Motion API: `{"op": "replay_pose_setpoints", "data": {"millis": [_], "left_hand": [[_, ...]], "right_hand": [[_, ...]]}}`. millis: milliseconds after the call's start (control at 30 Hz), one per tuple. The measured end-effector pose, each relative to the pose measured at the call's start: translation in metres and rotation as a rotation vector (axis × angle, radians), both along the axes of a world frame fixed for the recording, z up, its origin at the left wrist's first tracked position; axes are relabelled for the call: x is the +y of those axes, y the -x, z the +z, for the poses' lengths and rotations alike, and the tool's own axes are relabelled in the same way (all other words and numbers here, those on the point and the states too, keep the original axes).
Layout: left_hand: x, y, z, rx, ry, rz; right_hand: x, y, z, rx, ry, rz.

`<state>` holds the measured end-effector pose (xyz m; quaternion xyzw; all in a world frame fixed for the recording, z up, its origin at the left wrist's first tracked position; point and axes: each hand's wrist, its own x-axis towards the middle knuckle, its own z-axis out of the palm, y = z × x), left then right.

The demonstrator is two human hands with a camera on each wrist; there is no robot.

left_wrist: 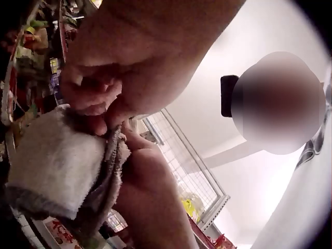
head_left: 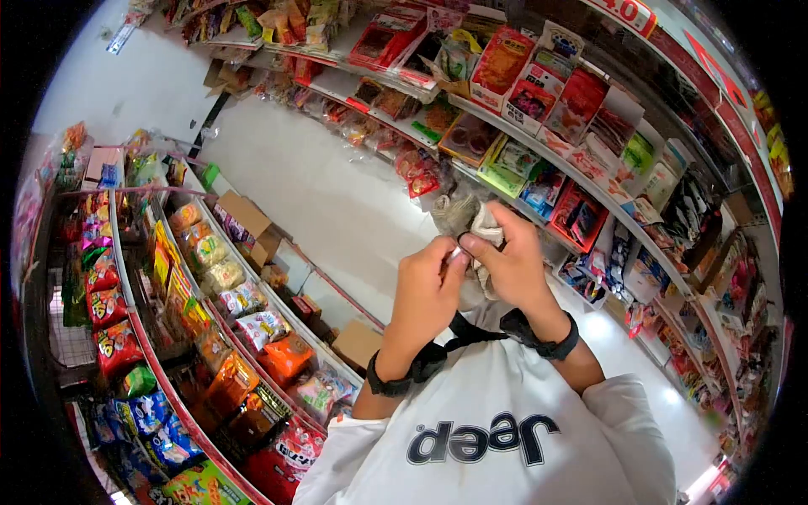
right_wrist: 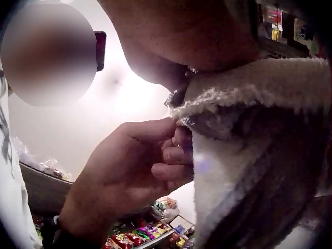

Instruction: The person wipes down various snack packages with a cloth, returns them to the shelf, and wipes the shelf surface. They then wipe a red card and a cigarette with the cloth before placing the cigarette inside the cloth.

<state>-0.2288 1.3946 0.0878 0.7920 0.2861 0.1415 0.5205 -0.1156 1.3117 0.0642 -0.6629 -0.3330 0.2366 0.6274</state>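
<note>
A greyish-white cloth (head_left: 457, 215) with a frayed edge hangs between the two hands in the head view. My left hand (head_left: 427, 290) pinches its near edge with curled fingers and thumb. Close against it, my right hand (head_left: 515, 263) grips the same cloth, thumb and fingertips almost meeting the left ones. In the left wrist view the cloth (left_wrist: 57, 161) hangs folded beneath the left hand (left_wrist: 119, 78). The right wrist view shows the cloth (right_wrist: 223, 171) large on the right, with the left hand (right_wrist: 135, 166) at its frayed edge.
Shelves of packaged snacks (head_left: 240, 303) run along the left, and more shelves with packets (head_left: 539, 93) curve along the right. Pale floor (head_left: 295, 168) lies between them. A cardboard box (head_left: 244, 220) stands behind the left shelves. Black bands circle both wrists.
</note>
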Motion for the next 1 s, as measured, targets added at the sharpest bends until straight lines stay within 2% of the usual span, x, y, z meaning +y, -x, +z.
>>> {"op": "replay_pose_setpoints", "data": {"millis": [33, 167, 367, 567, 733, 867, 1000], "left_hand": [[0.001, 0.001, 0.005, 0.067, 0.025, 0.021], [0.002, 0.011, -0.005, -0.139, 0.138, 0.075], [-0.001, 0.009, 0.002, -0.236, -0.107, 0.041], [-0.006, 0.007, 0.009, -0.278, 0.072, 0.026], [-0.009, 0.002, 0.012, -0.335, 0.352, -0.019], [-0.010, 0.000, 0.011, -0.341, 0.444, -0.010], [-0.011, 0.000, 0.008, -0.305, 0.281, 0.119]], "right_hand": [[-0.001, -0.001, 0.002, 0.044, -0.012, -0.040], [-0.004, -0.009, 0.012, 0.213, -0.102, -0.126], [-0.009, -0.012, 0.009, 0.344, -0.229, -0.118], [-0.011, -0.002, 0.006, 0.511, -0.313, -0.143], [-0.010, 0.002, 0.004, 0.719, -0.376, -0.199], [-0.010, -0.005, 0.004, 0.685, -0.341, -0.092], [-0.007, -0.008, 0.006, 0.510, -0.252, -0.071]]}}
